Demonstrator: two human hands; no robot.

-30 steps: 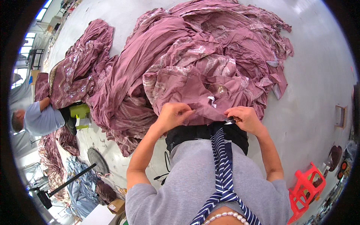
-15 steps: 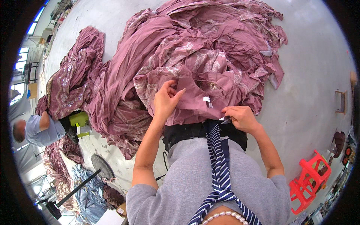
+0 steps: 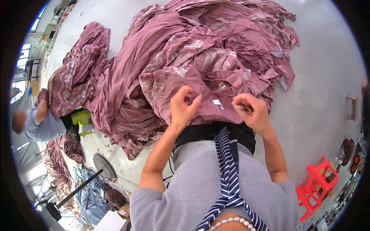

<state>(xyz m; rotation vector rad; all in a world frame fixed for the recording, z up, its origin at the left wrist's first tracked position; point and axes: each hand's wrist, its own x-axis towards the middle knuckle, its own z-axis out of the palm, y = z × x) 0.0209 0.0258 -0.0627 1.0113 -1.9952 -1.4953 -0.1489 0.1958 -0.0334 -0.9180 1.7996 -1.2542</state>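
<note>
Head view: mauve cloth (image 3: 162,46), patterned in pale bands, lies in a big crumpled heap, near edge up against the black garment (image 3: 196,133) at the wearer's waist. White tag (image 3: 217,102) on that near part, between the two hands, closer to the right. Left hand (image 3: 184,109) is over the cloth's near part, fingers released and half curled, thumb and index parted, cloth showing behind them; contact with it can't be told. Right hand (image 3: 254,113), just right of the tag, has fingers curled around a small dark tool (image 3: 247,108), mostly hidden; cloth is just behind and left of those fingertips, touching or not unclear. Further out: striped tie (image 3: 229,169) down a grey shirt (image 3: 192,177); red plastic stool (image 3: 323,179) to the right; at far left, a co-worker (image 3: 44,126) with arm at the heap's left end, beside something green (image 3: 81,117); light blue cloth (image 3: 89,196) lower left.
</note>
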